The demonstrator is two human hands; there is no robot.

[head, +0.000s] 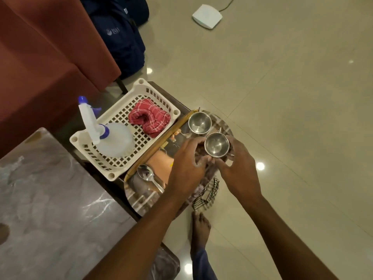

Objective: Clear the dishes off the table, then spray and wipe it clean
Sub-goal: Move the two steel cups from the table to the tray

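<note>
A steel cup (217, 145) sits low over a round steel plate (137, 199) that lies on a wooden-rimmed tray (161, 142). My left hand (187, 166) curls round the cup's left side, and my right hand (238, 172) curls round its right side with the thumb under it. A second steel cup (199, 122) stands just beyond, at the plate's far edge. A steel spoon (149, 176) lies on the plate's near left. In a white plastic basket (141, 87) left of the tray are a spray bottle (109, 138) and a red checked cloth (150, 118).
The marble table (50, 209) fills the lower left. A reddish sofa (40, 57) and a dark blue bag (121, 37) lie beyond the basket. A checked cloth (207, 197) hangs at the plate's right edge, above my bare foot (199, 229). A white device (206, 16) sits on the tiled floor.
</note>
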